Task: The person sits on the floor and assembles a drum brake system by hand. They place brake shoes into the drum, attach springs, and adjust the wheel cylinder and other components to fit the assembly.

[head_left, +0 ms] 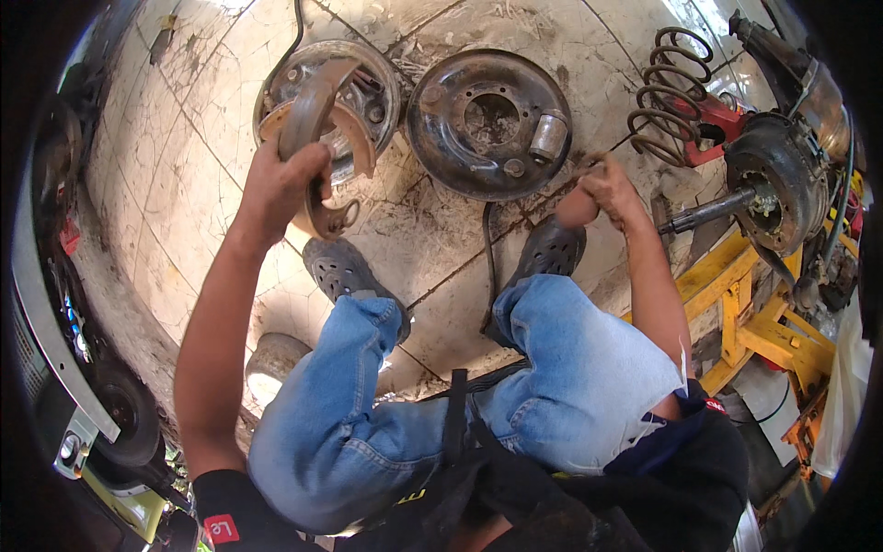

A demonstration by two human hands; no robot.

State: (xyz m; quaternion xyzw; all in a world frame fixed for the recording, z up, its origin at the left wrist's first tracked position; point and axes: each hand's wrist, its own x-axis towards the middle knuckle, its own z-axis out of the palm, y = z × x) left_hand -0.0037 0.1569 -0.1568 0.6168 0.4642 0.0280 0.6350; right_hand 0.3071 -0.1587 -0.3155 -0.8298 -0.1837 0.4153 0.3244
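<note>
My left hand [285,179] is wrapped round a curved brake shoe [311,110], raised over a round brake backing plate [379,78] on the floor. Behind it another tan curved shoe [357,138] shows in part; whether it is also held I cannot tell. In my right hand [607,189], closed fingers grip a reddish-brown rounded piece [578,208], blurred, whose kind does not show. Between the hands lies a dark, dirty backing plate [441,138] with a central hole. A silvery cylindrical part [549,136] rests on its right side.
A rusty coil spring [658,97] stands at right beside a red metal part [717,129]. A hub with a shaft [777,198] sits above a yellow metal stand [727,276]. A black hose [489,258] runs between my shoes. Cracked tiles [184,120] cover the floor.
</note>
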